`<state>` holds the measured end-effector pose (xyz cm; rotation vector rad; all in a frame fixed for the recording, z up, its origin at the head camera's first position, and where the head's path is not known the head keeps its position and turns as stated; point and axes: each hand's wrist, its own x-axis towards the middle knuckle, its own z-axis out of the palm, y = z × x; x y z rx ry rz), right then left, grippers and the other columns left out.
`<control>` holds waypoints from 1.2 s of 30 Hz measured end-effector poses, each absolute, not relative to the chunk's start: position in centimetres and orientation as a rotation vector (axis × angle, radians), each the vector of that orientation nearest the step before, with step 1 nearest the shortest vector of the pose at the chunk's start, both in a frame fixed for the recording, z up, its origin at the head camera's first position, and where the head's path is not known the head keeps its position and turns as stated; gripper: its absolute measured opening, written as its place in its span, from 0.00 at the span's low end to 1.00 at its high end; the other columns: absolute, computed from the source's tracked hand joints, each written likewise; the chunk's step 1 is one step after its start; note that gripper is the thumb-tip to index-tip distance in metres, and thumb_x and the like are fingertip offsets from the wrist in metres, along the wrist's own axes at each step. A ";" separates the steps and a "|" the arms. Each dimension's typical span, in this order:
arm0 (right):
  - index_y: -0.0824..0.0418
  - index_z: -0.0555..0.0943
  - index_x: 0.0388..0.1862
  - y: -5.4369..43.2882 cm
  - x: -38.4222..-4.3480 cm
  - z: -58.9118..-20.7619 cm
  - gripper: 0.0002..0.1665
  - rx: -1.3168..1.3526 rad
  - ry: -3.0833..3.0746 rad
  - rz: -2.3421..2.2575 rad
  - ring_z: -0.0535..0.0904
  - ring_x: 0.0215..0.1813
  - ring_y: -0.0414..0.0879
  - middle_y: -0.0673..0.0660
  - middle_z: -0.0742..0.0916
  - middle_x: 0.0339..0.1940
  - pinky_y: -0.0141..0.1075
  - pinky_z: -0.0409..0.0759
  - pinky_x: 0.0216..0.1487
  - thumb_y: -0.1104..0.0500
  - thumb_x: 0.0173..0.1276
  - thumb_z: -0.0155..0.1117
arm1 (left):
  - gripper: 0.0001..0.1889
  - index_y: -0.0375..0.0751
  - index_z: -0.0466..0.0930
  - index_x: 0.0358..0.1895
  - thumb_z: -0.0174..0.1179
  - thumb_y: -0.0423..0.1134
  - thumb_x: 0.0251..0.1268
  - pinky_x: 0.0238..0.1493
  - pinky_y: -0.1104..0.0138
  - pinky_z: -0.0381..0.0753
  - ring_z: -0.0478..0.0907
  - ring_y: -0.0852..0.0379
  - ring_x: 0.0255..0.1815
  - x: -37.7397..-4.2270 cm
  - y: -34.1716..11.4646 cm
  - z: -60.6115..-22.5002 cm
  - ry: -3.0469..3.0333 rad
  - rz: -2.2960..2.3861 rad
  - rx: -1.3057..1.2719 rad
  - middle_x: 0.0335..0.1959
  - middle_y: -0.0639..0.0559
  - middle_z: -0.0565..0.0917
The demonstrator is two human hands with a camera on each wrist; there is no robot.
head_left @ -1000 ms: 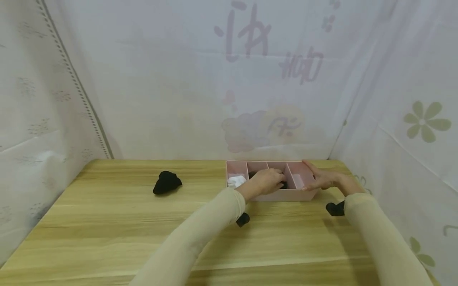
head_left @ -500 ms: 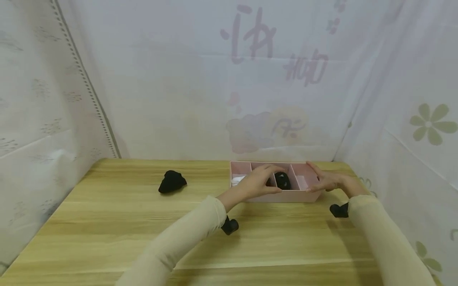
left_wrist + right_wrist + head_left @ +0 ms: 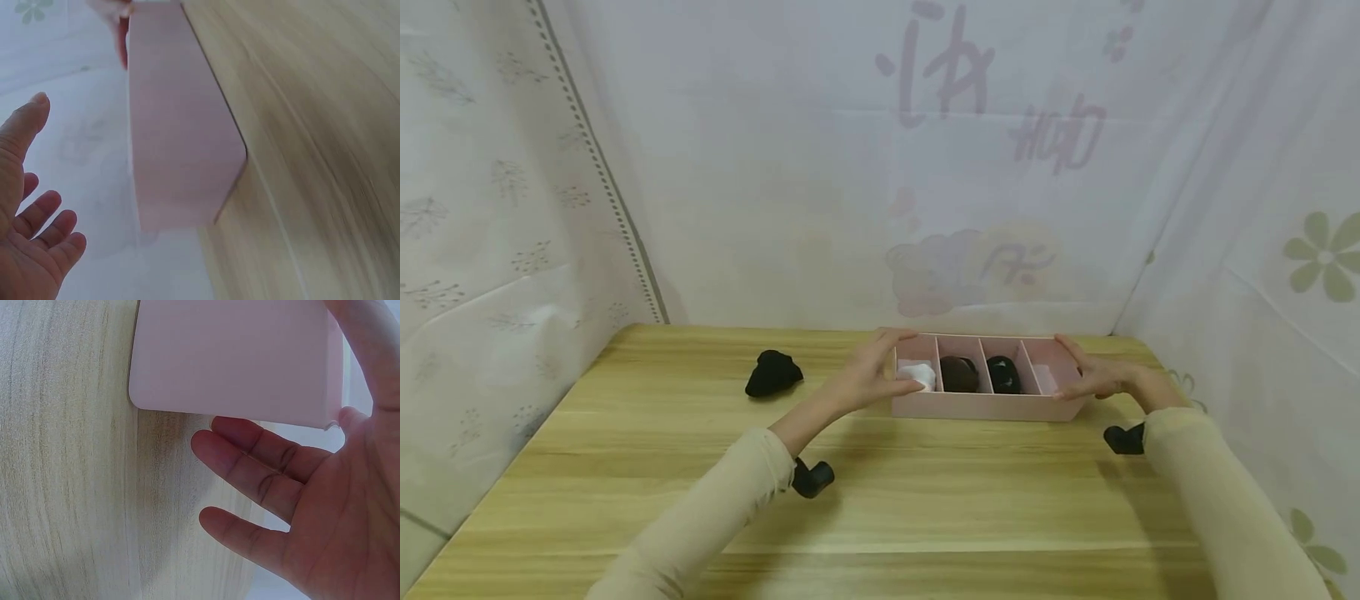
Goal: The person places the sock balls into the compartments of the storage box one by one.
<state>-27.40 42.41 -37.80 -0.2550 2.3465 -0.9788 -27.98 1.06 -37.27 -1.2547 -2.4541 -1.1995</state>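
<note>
One pink, long rectangular box [image 3: 988, 406] lies on the wood-grained table [image 3: 925, 508], its three dividers making four compartments. From the left, the first holds one white, crumpled bundle [image 3: 922, 372]; the second, one dark brown, rounded bundle [image 3: 958, 375] with something black behind it, whether a separate piece I cannot tell; the third, one black, rounded bundle [image 3: 1003, 376]. One more black, crumpled, fabric-like bundle [image 3: 773, 375] lies on the table, well left of the box. Two black curved pieces show, one at the left wrist [image 3: 812, 479], one at the right [image 3: 1126, 440].

Two hands frame the box. The left hand [image 3: 868, 379] is at its left end with fingers spread, thumb in front of the white bundle; contact with the box is hard to tell. The right hand [image 3: 1105, 379] rests at the right end with fingers spread, thumb at the near corner, one finger at the far corner.

Half a second ago the left hand was over the second compartment, largely covering the brown bundle; now it is at the left end, and that bundle shows plainly. The right hand stays put.
</note>
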 end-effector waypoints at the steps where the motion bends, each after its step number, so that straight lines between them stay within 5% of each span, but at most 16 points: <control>1: 0.60 0.18 0.71 42.5 -27.4 -37.8 0.72 -0.265 2.349 -0.984 0.29 0.66 0.82 0.76 0.26 0.68 0.71 0.63 0.54 0.53 0.58 0.69 | 0.37 0.32 0.66 0.64 0.71 0.41 0.51 0.60 0.53 0.71 0.69 0.47 0.60 -28.0 0.5 -37.2 -2.451 -1.192 -1.245 0.60 0.40 0.71; 7: 0.61 0.17 0.70 42.7 -27.5 -37.9 0.71 -0.326 2.351 -0.981 0.27 0.65 0.84 0.78 0.25 0.66 0.69 0.66 0.53 0.51 0.60 0.68 | 0.40 0.37 0.61 0.68 0.70 0.45 0.53 0.61 0.49 0.69 0.66 0.43 0.65 -28.0 -3.5 -36.5 -2.600 -1.144 -1.093 0.65 0.41 0.66; 16: 0.58 0.17 0.71 42.6 -27.5 -37.9 0.72 -0.264 2.342 -0.969 0.28 0.65 0.83 0.76 0.24 0.67 0.63 0.71 0.49 0.52 0.59 0.69 | 0.41 0.37 0.61 0.68 0.70 0.46 0.52 0.53 0.46 0.73 0.71 0.39 0.58 -28.6 -8.9 -37.8 -2.689 -0.941 -0.930 0.64 0.37 0.67; 25: 0.55 0.17 0.71 42.6 -27.2 -37.8 0.70 -0.218 2.329 -0.966 0.29 0.67 0.81 0.75 0.26 0.68 0.77 0.54 0.52 0.52 0.61 0.67 | 0.40 0.32 0.62 0.65 0.72 0.42 0.50 0.58 0.42 0.67 0.64 0.33 0.62 -29.2 -12.1 -39.2 -2.726 -0.857 -0.872 0.63 0.32 0.67; 36: 0.51 0.16 0.71 42.4 -27.2 -37.8 0.70 -0.201 2.325 -0.959 0.30 0.68 0.80 0.75 0.27 0.69 0.77 0.53 0.53 0.50 0.62 0.67 | 0.42 0.30 0.60 0.66 0.72 0.39 0.48 0.57 0.38 0.66 0.60 0.26 0.62 -29.5 -13.8 -40.6 -2.858 -0.716 -0.791 0.63 0.25 0.62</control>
